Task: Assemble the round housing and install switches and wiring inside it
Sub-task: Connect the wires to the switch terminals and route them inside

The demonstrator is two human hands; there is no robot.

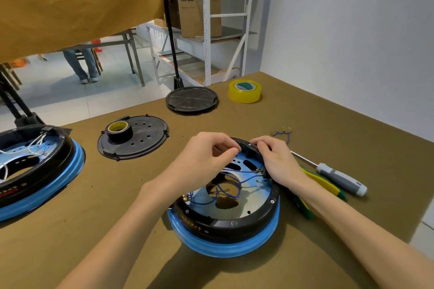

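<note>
Round housing [225, 220] on the table [328, 124] near the front edge, left hand [206, 155] pinching a small brass terminal over blue wires [234, 183], right hand [277, 159] gripping the far rim, screwdriver [338, 176] just right

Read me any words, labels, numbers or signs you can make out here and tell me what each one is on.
No text here can be read with confidence.
Cardboard box on the shelving: printed symbols and a line of text, too blurred to read.
Round housing front rim: small red and white markings, too small to read.
Second housing at the left: red markings, blurred.
Yellow tape roll: green inner label, no legible words.
</note>
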